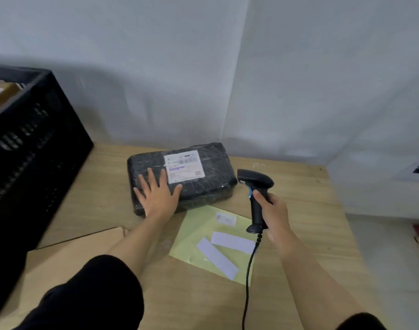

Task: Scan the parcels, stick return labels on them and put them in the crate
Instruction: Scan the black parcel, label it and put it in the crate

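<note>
A black plastic-wrapped parcel point(210, 184) lies on the wooden table point(299, 210), with a white shipping label point(184, 166) on top. My left hand point(157, 194) rests flat on the parcel's near left corner, fingers spread. My right hand point(274, 210) grips the handle of a black barcode scanner point(256, 184), whose head points left toward the parcel's right end. A yellow backing sheet point(199, 236) lies in front of the parcel with white return labels point(232, 241) on it. The black crate point(34, 148) stands at the left.
A flat cardboard box point(67, 256) lies at the near left, beside the crate. The scanner's black cable point(249, 277) runs down across the yellow sheet toward me. White walls close the table at the back and right. A parcel shows inside the crate.
</note>
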Demonstrator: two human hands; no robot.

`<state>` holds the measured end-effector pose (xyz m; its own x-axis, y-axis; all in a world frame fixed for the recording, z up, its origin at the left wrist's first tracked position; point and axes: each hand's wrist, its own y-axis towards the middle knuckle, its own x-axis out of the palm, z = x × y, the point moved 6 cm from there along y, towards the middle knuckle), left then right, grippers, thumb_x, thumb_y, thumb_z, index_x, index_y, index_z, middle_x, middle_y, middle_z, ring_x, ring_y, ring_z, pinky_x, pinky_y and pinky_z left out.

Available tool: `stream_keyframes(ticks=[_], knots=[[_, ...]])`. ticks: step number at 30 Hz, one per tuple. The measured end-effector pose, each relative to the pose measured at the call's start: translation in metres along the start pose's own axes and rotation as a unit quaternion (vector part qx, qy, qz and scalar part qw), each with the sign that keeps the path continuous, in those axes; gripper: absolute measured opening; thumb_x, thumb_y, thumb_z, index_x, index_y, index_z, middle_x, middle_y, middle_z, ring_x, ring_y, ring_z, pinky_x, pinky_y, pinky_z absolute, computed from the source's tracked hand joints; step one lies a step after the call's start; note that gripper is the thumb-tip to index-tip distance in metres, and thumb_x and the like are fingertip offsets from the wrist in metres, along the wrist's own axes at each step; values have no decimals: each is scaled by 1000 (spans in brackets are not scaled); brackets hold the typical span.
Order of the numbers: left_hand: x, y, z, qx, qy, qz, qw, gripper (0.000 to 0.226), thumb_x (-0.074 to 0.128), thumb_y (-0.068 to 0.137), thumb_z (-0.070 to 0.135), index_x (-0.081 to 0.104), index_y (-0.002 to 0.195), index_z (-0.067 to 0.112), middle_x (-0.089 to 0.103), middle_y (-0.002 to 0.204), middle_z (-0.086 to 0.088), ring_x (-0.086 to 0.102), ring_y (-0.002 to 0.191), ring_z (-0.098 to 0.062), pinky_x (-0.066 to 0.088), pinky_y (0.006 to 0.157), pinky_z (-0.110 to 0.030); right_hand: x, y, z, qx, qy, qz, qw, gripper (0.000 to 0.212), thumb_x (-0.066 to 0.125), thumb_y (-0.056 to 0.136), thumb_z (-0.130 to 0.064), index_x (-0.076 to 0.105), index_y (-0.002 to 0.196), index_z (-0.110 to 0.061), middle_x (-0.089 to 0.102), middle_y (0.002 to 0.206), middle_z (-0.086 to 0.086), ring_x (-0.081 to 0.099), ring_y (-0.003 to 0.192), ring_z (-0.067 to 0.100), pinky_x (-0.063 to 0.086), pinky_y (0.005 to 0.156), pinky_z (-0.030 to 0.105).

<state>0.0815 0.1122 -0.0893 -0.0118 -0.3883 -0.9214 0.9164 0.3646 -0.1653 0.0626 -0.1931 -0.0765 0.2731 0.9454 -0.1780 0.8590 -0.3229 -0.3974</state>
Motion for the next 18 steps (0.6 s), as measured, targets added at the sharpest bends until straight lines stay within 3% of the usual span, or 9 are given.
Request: stream_keyframes(ticks=[2, 4, 7, 9, 14, 18], knots=[[3, 1, -3, 1, 12, 12, 1000, 73, 29, 93, 62, 4, 153, 27, -14, 160, -4, -17, 145, -30, -10, 114, -51, -24, 8, 22, 32, 12, 28, 999, 19, 66, 88, -30, 64, 83, -12, 62, 82, 10, 56, 73, 26, 43, 66, 33], [4, 0, -5, 7, 19, 24, 1000, 73, 27, 93, 63, 5, 152, 28, -13, 160, -3, -15, 146, -29, -9, 115, -51, -42, 14, 42, 54, 10, 59, 997, 27, 66, 88, -31, 61, 98, -7, 62, 92, 12, 58, 79, 26, 46, 69, 35], [4, -4, -3, 11, 35, 39, 999, 72, 25, 93, 63, 5, 152, 28, -10, 160, -4, -14, 146, -29, -8, 115, -51, -56, 19, 67, 72, -6, 95, 993, 40, 66, 88, -33, 52, 115, -7, 61, 107, 11, 61, 97, 28, 50, 87, 42], [3, -8, -1, 9, 49, 46, 998, 70, 24, 94, 61, 5, 153, 27, -9, 160, -5, -14, 146, -29, -7, 115, -52, -59, 23, 75, 71, -21, 100, 992, 40, 64, 89, -34, 51, 115, -7, 61, 110, 11, 60, 102, 28, 49, 93, 44], [3, -12, 3, 3, 66, 57, 996, 69, 24, 95, 59, 6, 153, 26, -7, 161, -6, -12, 146, -30, -4, 115, -53, -63, 33, 68, 9, -102, 104, 989, 37, 59, 92, -34, 53, 116, -6, 60, 114, 7, 57, 101, 22, 44, 86, 32], [1, -15, 5, 12, 31, 66, 997, 64, 28, 96, 55, 16, 152, 25, -1, 161, -6, -9, 147, -27, -4, 116, -52, -65, 41, 61, -31, -171, 110, 979, 37, 62, 91, -32, 62, 109, 0, 58, 113, 16, 54, 111, 32, 46, 96, 45]])
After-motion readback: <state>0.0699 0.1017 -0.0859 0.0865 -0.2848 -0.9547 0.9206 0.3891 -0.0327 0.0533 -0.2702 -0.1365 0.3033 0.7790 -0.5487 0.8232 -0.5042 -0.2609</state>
